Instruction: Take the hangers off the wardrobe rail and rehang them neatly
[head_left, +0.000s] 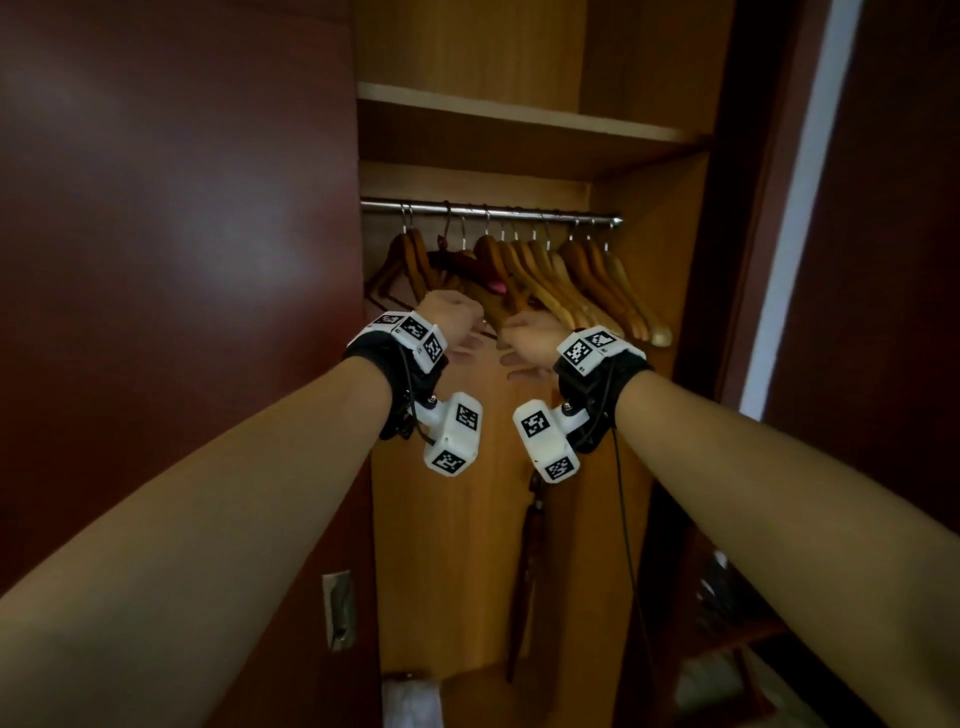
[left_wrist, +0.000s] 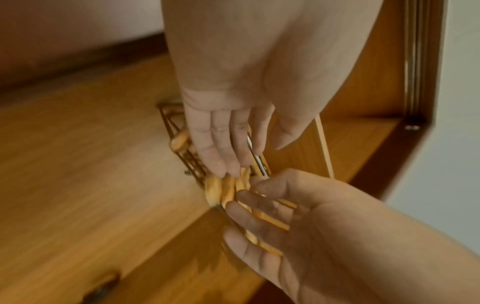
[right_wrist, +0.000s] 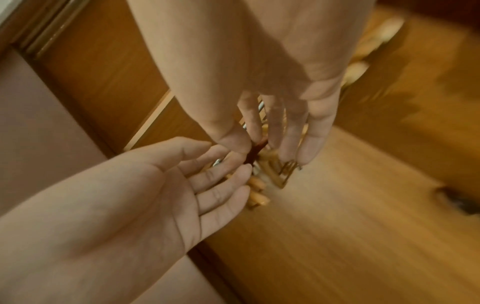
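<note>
Up high, light brown wooden hangers (head_left: 545, 275) hang on the shiny metal rail (head_left: 488, 210). Both the left hand (head_left: 457, 322) and the right hand (head_left: 527, 338) reach up under them, fingers loose and straight, holding nothing.

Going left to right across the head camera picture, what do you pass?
Dark red door → metal latch plate → left hand → right hand → light wooden hangers → white strip.

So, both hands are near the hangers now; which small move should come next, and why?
Probably close the left hand on one wooden hanger and lift its hook off the rail. Both the left and the right hand look open, and the hangers hang unevenly.
</note>
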